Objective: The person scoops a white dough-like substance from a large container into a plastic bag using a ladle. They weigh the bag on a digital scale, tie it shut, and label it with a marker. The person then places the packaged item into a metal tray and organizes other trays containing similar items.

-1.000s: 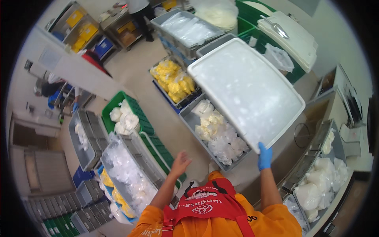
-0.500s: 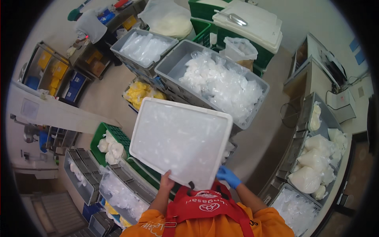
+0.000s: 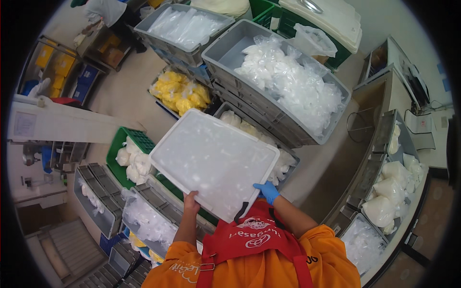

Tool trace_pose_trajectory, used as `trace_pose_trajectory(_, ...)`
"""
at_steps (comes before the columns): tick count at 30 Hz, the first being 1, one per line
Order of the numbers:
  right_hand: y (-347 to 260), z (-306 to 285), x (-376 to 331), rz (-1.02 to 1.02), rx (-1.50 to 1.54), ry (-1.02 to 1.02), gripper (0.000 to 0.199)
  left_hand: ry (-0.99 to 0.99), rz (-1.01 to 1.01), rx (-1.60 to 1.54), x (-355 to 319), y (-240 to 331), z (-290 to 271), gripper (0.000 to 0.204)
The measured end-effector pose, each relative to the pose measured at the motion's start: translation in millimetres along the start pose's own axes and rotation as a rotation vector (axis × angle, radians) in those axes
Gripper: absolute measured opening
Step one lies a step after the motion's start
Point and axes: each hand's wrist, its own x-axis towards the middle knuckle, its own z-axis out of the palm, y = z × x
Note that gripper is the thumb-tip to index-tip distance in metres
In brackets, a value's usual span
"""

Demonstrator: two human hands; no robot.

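white lid (image 3: 216,158): just ahead of red apron (image 3: 259,225) | long axis: slants far-left to near-right | left hand (image 3: 191,203): bare, grips near-left edge | right hand (image 3: 267,191): gloved, grips right edge | neither nearer

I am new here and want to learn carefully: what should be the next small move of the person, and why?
Perhaps tip the lid up slightly at its far side: the left hand and gloved right hand both hold near edges, no hand supports the far corner, and in this view it reaches toward the yellow bags.
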Motion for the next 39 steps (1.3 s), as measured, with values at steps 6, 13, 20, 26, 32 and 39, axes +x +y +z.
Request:
trace_pose_trajectory(6, -44, 18, -23, 0.007, 0.015, -0.058, 0.041, 0.03, 0.02, -0.102, 3, 23, 6, 0.058)
trace_pose_trajectory(13, -141, 17, 16, -0.232, 0.309, -0.257, 0.045, 0.096, 0.276, 0.024, -47, 119, -44, 0.058)
trace_pose_trajectory(20, -179, 133, -23, -0.167, -0.625, -0.461, 0.037, 0.289, 0.416, 0.12, -122, 132, -102, 0.053)
trace_pose_trajectory(26, -159, 160, -39, -0.221, -0.777, -0.416, 0.041, 0.241, 0.344, -0.189, -178, 97, -126, 0.063)
trace_pose_trajectory(32, -139, 113, -55, -0.159, -0.558, -0.361, 0.041, 0.14, 0.198, 0.176, -182, 77, -104, 0.053)
trace_pose_trajectory(39, -122, 4, -66, -0.03, -0.381, -0.187, 0.041, -0.061, -0.096, 0.178, -132, 13, -92, 0.047)
